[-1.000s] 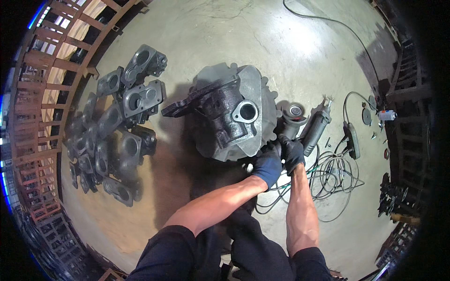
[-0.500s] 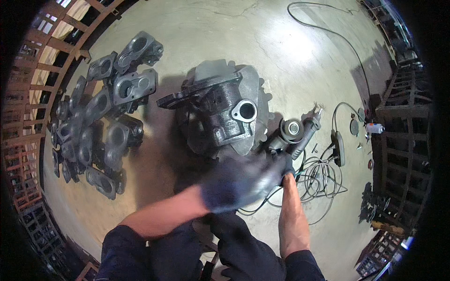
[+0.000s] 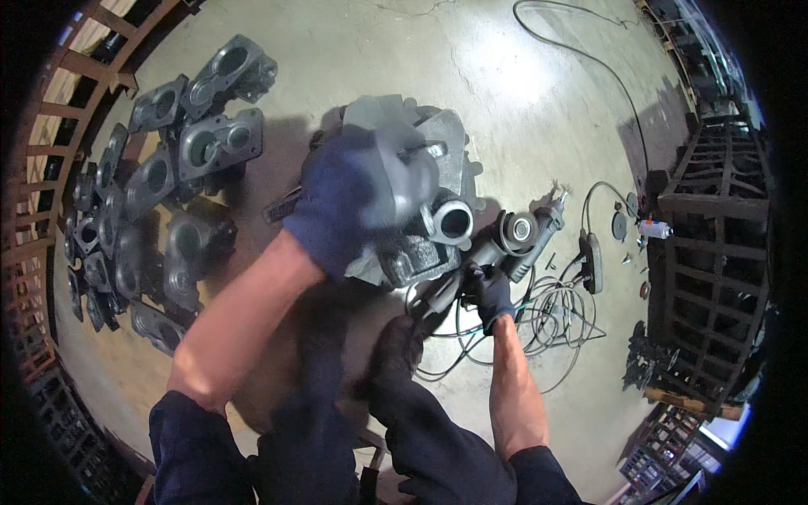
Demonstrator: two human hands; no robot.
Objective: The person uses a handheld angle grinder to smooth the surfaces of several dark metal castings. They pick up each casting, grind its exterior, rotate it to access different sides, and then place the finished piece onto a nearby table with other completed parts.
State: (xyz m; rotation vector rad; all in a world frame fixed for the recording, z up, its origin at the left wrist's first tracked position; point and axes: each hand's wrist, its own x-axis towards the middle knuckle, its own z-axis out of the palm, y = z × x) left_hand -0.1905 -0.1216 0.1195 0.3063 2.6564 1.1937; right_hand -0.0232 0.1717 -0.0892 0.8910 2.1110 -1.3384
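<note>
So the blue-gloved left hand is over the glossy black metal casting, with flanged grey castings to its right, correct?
Not quite: the head view shows the flanged grey castings left of the glossy black casting. The left hand is over it.

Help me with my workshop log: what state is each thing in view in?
left hand, blurred over the black casting; contact unclear
right hand, closed on the grinder
grinder, held, wheel facing up; running unclear
black casting, resting on a grey base
straight tool, lying on the floor
cables, loosely looped
grey castings, piled together
</note>
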